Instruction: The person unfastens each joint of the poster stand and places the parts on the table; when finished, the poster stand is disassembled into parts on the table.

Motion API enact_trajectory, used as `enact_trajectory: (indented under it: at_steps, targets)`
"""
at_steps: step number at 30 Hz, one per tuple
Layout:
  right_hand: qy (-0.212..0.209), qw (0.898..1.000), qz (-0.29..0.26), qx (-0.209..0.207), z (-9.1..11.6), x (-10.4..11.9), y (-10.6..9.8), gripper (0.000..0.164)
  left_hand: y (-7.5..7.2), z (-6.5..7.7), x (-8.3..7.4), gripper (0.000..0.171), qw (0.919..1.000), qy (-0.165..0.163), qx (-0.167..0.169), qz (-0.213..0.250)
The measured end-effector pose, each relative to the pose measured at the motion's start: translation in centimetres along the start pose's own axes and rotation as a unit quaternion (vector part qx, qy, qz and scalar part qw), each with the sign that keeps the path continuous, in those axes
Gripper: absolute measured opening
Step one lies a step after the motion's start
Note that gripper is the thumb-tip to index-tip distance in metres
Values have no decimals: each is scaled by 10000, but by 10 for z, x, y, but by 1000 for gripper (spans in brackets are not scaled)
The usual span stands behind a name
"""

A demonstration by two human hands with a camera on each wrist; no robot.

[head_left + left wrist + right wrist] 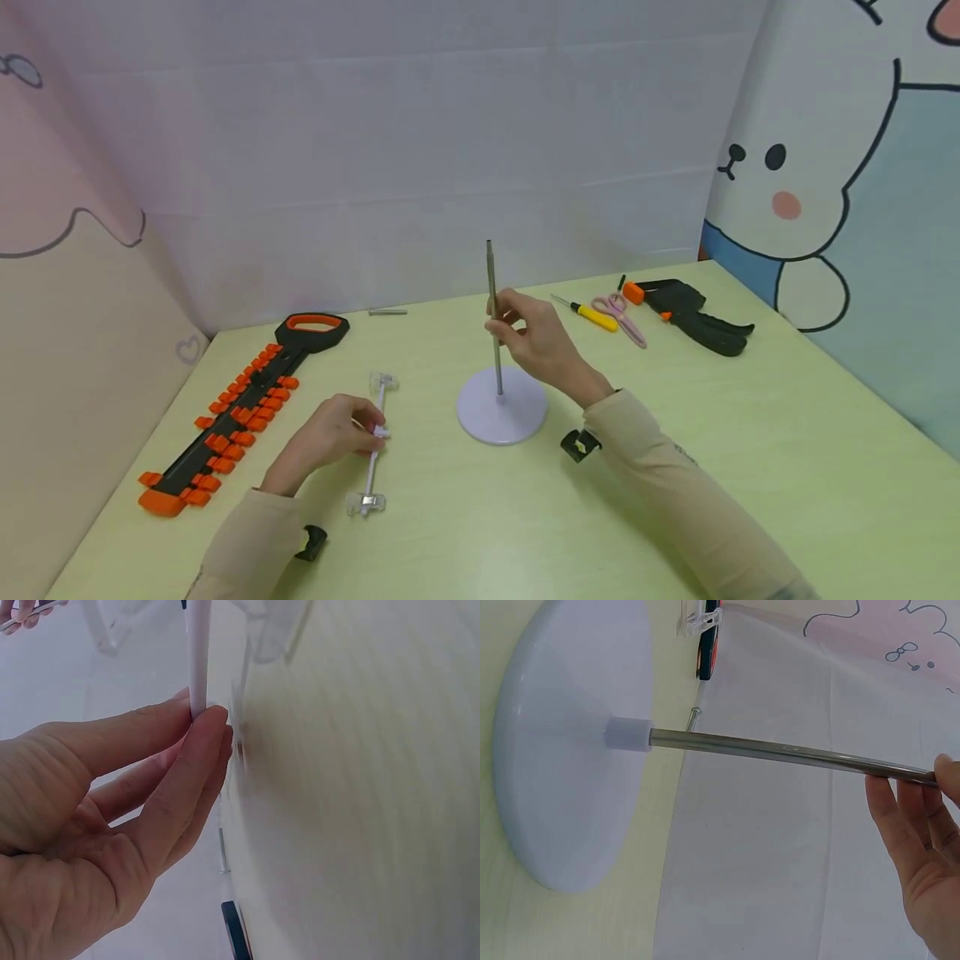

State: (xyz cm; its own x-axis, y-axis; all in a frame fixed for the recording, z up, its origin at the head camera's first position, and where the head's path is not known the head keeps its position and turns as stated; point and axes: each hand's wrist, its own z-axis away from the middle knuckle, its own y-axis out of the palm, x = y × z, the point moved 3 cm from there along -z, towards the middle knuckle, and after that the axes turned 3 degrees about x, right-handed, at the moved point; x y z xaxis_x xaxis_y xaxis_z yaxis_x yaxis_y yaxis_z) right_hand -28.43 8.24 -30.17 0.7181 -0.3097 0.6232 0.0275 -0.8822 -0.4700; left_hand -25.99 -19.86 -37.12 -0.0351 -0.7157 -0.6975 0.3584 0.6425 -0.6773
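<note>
A metal rod (492, 275) stands upright in the collar of a round white base (480, 421). My right hand (536, 333) pinches the rod about midway up, thumb on one side and fingers on the other. In the right wrist view the rod (765, 748) runs into the white collar (628, 734). To the left, my left hand (333, 437) pinches the middle of a thin white bar (371, 473) with clear plastic clips (366, 503) at both ends. The white bar (198, 652) shows between thumb and fingertips in the left wrist view.
A black rack with orange clips (225, 425) lies at the left. Behind, a short metal rod (387, 312) rests near the wall. A yellow-handled screwdriver (596, 317), pink scissors (622, 315) and a black clamp-like tool with orange tips (697, 317) lie at the back right.
</note>
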Motion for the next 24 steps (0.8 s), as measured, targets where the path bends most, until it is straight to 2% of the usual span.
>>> enact_trajectory:
  at_steps: [6,15,24]
  targets:
    - [52,10000,-34,61,-2,0,3,6,-4,2,4,23,10000,-48,-68,-45]
    - [210,9997,70,-49,6,-1,-9,8,5,-8,1,25,9999,27,-103,-39]
    - [-51,9999,-114,-51,2,-1,-2,8,-1,0,2,24,9991,-159,-276,-274]
